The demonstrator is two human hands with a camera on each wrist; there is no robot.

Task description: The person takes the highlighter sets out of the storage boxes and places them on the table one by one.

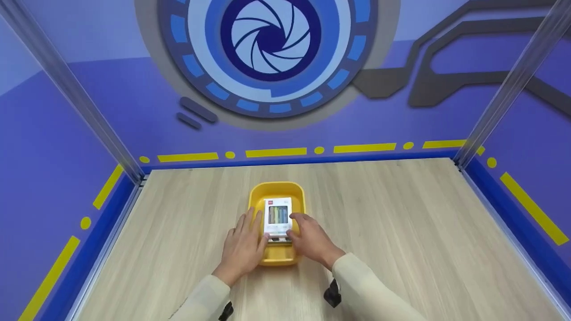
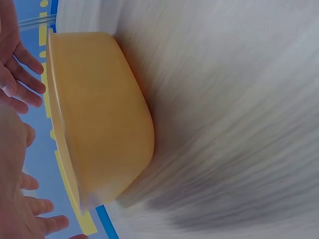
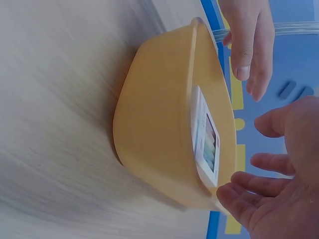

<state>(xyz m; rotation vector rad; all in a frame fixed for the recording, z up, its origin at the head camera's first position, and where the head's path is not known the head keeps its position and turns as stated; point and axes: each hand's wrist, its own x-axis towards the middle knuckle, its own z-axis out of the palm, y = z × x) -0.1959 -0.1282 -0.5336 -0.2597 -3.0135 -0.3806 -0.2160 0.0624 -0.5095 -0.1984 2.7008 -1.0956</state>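
A white box [image 1: 278, 217] with a window showing coloured sticks lies in a yellow plastic tub [image 1: 279, 259]. Dark and white print shows at its near edge in the head view. My left hand [image 1: 243, 245] is over the tub's left rim, its fingers extended beside the box. From the right, my right hand [image 1: 312, 238] reaches over the opposite rim, thumb and fingers spread near the box's right edge. The right wrist view shows the box [image 3: 205, 139] resting tilted inside the tub, with a gap between it and the loosely bent fingers of my right hand [image 3: 279, 184].
The tub stands on a light wood-grain table [image 1: 379, 214]. Blue-purple panels [image 1: 312, 129] with yellow dashes enclose the back and both sides. Clear corner posts [image 1: 504, 84] rise at the back left and back right.
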